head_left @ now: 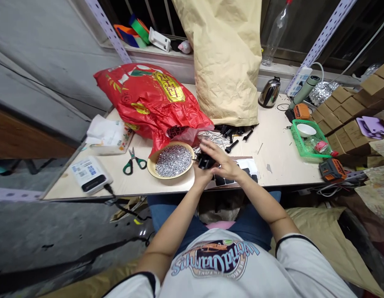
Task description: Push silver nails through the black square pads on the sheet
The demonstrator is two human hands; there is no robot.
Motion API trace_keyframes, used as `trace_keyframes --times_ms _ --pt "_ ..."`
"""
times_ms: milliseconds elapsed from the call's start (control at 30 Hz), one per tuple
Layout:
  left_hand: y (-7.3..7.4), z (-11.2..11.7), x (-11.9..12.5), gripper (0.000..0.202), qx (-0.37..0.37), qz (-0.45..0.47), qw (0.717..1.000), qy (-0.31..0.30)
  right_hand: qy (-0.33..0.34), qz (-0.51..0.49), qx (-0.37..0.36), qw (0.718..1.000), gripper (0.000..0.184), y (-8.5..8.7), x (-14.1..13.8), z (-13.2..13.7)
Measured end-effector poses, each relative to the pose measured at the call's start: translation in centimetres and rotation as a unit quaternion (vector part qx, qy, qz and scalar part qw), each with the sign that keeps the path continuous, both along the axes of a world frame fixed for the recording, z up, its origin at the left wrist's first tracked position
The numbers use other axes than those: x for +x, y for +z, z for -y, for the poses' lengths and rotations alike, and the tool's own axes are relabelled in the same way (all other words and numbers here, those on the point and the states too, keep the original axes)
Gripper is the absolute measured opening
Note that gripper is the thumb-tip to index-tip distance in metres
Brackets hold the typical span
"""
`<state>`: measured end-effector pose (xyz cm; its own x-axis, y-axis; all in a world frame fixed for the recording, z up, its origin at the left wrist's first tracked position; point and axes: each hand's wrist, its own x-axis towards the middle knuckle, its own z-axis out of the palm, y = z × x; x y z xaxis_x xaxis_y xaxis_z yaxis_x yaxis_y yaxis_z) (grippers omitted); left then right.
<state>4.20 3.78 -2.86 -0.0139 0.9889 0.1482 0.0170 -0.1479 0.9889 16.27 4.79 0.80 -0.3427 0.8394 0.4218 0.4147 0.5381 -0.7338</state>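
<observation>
Both hands meet at a black plastic part (205,160) just right of a shallow bowl (153,170) of small silvery metal pieces (174,161). My left hand (202,175) is closed round the part from below, its fingers mostly hidden. Over the top reaches my right hand (223,160), with the part between its thumb and long, bent fingers. Behind the hands lie thin metal rods (213,138) and loose black plastic pieces (232,146). Under my right wrist is a sheet with dark rounded pads (219,180).
A red bag (154,103) and a tall brown paper sack (227,74) stand at the back. Green-handled scissors (134,161) and a white device (90,174) lie left. Rightward are a kettle (269,93), a green basket (313,145), battery packs (331,169) and stacked cardboard boxes (350,111).
</observation>
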Motion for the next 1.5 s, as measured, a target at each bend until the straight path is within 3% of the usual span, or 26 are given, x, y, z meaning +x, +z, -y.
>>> trace_keyframes --times_ms 33,67,100,133,167,233,333,433,500,567,600,733,900,1000,1100,1167,1267,1333,1500 --pt "0.3 0.1 -0.4 0.043 0.002 0.010 1.000 0.009 -0.049 -0.003 -0.024 0.998 0.054 -0.3 1.6 -0.8" --pt "0.7 0.2 -1.0 0.044 0.009 0.022 0.999 0.021 -0.157 -0.007 -0.050 0.986 0.046 -0.6 3.6 -1.6" --pt "1.1 0.3 -1.6 0.044 0.016 0.030 0.999 0.033 -0.291 -0.001 -0.090 0.952 0.039 -0.9 5.9 -2.4" --pt "1.4 0.4 -2.2 0.042 0.021 0.035 0.998 0.042 -0.420 0.014 -0.139 0.897 0.033 -1.1 8.2 -3.1" --pt "1.6 0.5 -2.7 0.041 0.022 0.036 0.998 0.047 -0.473 0.019 -0.163 0.865 0.030 -1.3 10.5 -3.7" --pt "1.7 0.8 -3.3 0.041 0.017 0.025 0.999 0.038 -0.511 0.024 -0.193 0.837 0.020 -1.7 14.1 -4.5" --pt "1.1 1.2 -3.3 0.042 0.031 -0.006 0.999 0.011 -0.498 0.032 -0.206 0.842 0.014 -1.8 16.2 -4.8" --pt "0.2 1.4 -2.8 0.038 0.049 -0.039 0.998 -0.007 -0.455 0.040 -0.184 0.870 0.016 -0.8 14.4 -4.4" --pt "-0.4 1.3 -2.6 0.037 0.057 -0.056 0.997 -0.019 -0.394 0.024 -0.141 0.908 0.026 0.7 11.5 -3.6" --pt "-0.9 1.2 -2.5 0.038 0.067 -0.065 0.995 -0.024 -0.242 -0.060 -0.026 0.968 0.034 2.7 8.0 -2.2" --pt "-1.1 1.1 -2.5 0.038 0.071 -0.066 0.995 -0.023 -0.184 -0.090 0.026 0.979 0.031 3.7 6.2 -1.3" --pt "-1.3 1.0 -2.5 0.043 0.080 -0.053 0.995 -0.010 -0.068 -0.124 0.149 0.979 0.021 6.6 0.9 1.7" --pt "-0.6 1.3 -2.8 0.034 0.104 -0.039 0.994 0.015 -0.019 -0.013 0.208 0.978 0.012 5.1 -1.1 2.4" --pt "-0.4 1.2 -3.0 0.034 0.096 -0.009 0.995 0.036 -0.005 0.090 0.174 0.981 0.015 3.9 -0.3 0.8" --pt "-0.4 1.1 -3.3 0.040 0.054 0.037 0.997 0.040 -0.122 0.193 0.075 0.971 0.024 3.4 0.9 -2.1" --pt "-0.3 1.1 -3.5 0.041 0.038 0.059 0.997 0.040 -0.202 0.319 -0.049 0.925 0.023 3.1 1.3 -4.4" --pt "0.1 1.1 -3.4 0.042 0.036 0.071 0.995 0.053 -0.228 0.441 -0.188 0.847 0.022 1.9 0.8 -6.8" --pt "0.3 1.2 -3.3 0.043 0.028 0.066 0.996 0.056 -0.238 0.450 -0.222 0.832 0.023 0.8 0.2 -7.6" --pt "0.4 1.0 -3.3 0.047 0.021 0.073 0.997 0.033 -0.256 0.424 -0.243 0.834 0.024 -0.4 0.1 -8.0"
